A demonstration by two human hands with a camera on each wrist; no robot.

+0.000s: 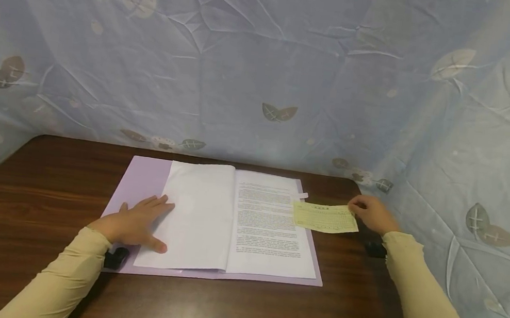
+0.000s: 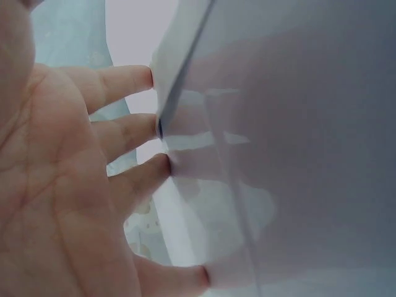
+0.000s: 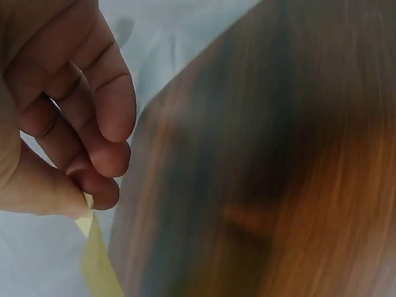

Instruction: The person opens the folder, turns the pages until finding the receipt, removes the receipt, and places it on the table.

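Note:
A lilac folder (image 1: pixel 145 173) lies spread on the table with white sheets inside. Its left page (image 1: pixel 200 215) is blank, and the right page (image 1: pixel 259 253) carries printed text. My left hand (image 1: pixel 138 222) rests with spread, straight fingers on the blank page's left edge; in the left wrist view the fingertips (image 2: pixel 162 164) touch the sheet. Between thumb and forefinger, my right hand (image 1: pixel 372 214) pinches the right end of a yellow printed slip (image 1: pixel 325 219). The slip's left end overlaps the printed page. In the right wrist view a corner of the yellow slip (image 3: pixel 99 263) shows below the thumb.
A small white tab (image 1: pixel 302 195) sticks out from the folder's right side. The dark brown wooden table (image 1: pixel 183 307) extends around the folder. A patterned pale cloth (image 1: pixel 240 74) hangs behind the table and along its right side.

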